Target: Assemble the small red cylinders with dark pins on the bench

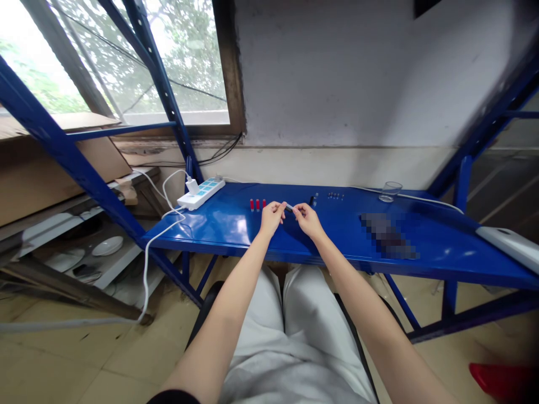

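Above the blue table (223, 224), my left hand (273, 217) pinches the left end of a small dark tube with a shiny pale part (288, 207). My right hand (307, 220) pinches the right end of the same tube, fingertips close to those of the left. The tube's exact kind is too small to make out. Just left of my left hand stand small red tubes (257, 205) with pale lower ends, in a row. Behind my right hand are a small black piece (312, 200) and a tiny clear piece (316, 196).
Several tiny pieces (336, 196) lie in rows at the back. A clear glass dish (389, 192) stands back right, near a pixelated dark object (387, 235). A white power strip (201, 193) with cords sits at the left end, a white device (511, 247) at the right.
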### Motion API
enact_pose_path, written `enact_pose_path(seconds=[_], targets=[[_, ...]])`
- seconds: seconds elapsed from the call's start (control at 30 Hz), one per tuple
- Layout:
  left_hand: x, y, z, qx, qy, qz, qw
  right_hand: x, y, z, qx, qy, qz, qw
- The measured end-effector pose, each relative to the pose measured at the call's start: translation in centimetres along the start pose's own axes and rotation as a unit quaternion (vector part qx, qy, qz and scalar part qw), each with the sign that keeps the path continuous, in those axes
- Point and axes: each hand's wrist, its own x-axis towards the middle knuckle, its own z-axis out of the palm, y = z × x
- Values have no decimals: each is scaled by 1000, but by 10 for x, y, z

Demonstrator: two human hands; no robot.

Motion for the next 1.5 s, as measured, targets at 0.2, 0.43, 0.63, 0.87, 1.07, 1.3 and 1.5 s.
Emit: enact_pose_path(seconds=[0.2,0.43,0.63,0.87,1.07,1.3,1.5], targets=[[-1,-3,1,44,-35,16,998,1,0,0,9,-3,1,1000],[2,-7,1,58,-28,23,998,1,1,2,23,-48,-5,999],[0,-7,0,104,-37,61,992,0,-3,1,29,-79,-4,996],[-3,-3,1,103,-25,58,993,1,-7,-6,-71,-83,-12,994],[0,-11,0,136,-30,39,989,24,10,-44,-221,-1,79,972],[-2,-11,0,157,-72,19,985,45,45,-72,-289,-25,166,943],[-3,-10,0,185,-77,31,979,48,53,-63,-305,-32,154,939]])
